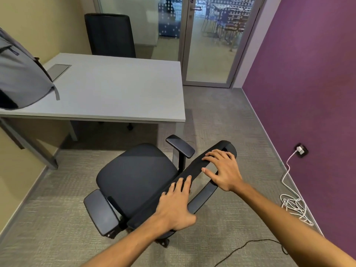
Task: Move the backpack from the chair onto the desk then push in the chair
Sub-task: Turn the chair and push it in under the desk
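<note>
A grey backpack (pixel 21 74) stands on the left end of the grey desk (pixel 115 93), partly cut off by the frame edge. The black office chair (pixel 134 180) stands on the carpet in front of the desk's right corner, its seat bare and turned at an angle. My left hand (pixel 176 205) grips the top edge of the chair's backrest near its lower end. My right hand (pixel 221 168) rests on the same backrest edge near its upper end, fingers curled over it.
A second black chair (pixel 110 35) stands behind the desk. A glass door (pixel 210 45) is at the back. The purple wall (pixel 308 83) on the right has a socket (pixel 301 149) with a coiled white cable (pixel 294 207) on the floor. A black cable (pixel 250 245) lies near my arms.
</note>
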The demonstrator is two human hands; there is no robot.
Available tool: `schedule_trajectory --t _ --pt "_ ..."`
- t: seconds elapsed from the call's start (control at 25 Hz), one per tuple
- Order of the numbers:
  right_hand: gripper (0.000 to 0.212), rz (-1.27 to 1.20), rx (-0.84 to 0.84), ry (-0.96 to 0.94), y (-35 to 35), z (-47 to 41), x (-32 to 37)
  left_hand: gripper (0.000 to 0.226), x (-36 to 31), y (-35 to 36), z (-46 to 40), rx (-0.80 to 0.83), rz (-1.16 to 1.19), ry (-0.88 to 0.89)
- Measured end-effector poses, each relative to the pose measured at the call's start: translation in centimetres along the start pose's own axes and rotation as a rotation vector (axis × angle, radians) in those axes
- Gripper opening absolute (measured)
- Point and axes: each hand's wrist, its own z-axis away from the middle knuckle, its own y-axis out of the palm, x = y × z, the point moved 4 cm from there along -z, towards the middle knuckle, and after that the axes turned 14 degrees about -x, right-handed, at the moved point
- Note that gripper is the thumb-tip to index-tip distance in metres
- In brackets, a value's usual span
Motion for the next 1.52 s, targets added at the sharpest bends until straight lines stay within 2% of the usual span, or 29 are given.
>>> schedule_trajectory --t 0.08,0.16,0.32,0.4,0.52,0.64,0.76,0.84,0.92,1.04,1.32,1.44,1.52 --pt "0.052 0.013 -0.025 0.019 0.7 -0.6 1.0 0.115 1.6 -1.2 -0.5 0.015 -0.013 0.042" --pt "0.051 0.002 -0.018 -0.024 2.7 -3.8 3.5 0.115 4.9 -3.5 -1.2 -0.046 -0.001 0.008" --pt "0.055 0.056 -0.029 0.057 4.4 -5.7 6.3 0.109 9.1 -6.3 -2.1 -0.084 -0.067 0.048" --pt "0.056 0.064 -0.054 0.088 5.1 -6.2 7.6 0.103 10.6 -6.8 -2.0 -0.148 -0.118 -0.015" --pt "0.06 0.056 -0.027 0.093 6.1 -8.2 9.9 0.102 12.6 -7.4 -2.0 -0.326 -0.182 -0.182" --pt "0.085 0.032 0.093 0.075 7.2 -10.2 11.1 0.115 13.9 -8.4 -2.3 -0.458 -0.243 -0.254" --pt "0.109 -0.014 0.255 -0.143 7.6 -12.5 10.6 0.114 15.2 -9.6 -3.2 -0.535 -0.31 -0.232" --pt "0.107 -0.024 0.344 -0.335 7.6 -14.1 10.2 0.109 16.3 -10.5 -3.5 -0.579 -0.352 -0.205" --pt "0.103 -0.036 0.368 -0.423 8.2 -15.5 10.6 0.107 17.8 -11.4 -3.7 -0.593 -0.363 -0.189" --pt "0.106 -0.061 0.359 -0.46 9.7 -16.9 12.9 0.108 20.7 -13.0 -4.0 -0.601 -0.358 -0.175" --pt "0.115 -0.08 0.354 -0.375 13.2 -20.9 18.9 0.11 29.8 -17.4 -5.5 -0.567 -0.325 -0.109" --pt "0.108 -0.125 0.413 -0.388 14.6 -23.9 20.8 0.099 35.1 -20.0 -7.2 -0.527 -0.232 -0.106" --pt "0.107 -0.128 0.404 -0.367 15.4 -25.4 21.9 0.089 38.5 -22.1 -8.2 -0.567 -0.267 -0.094"
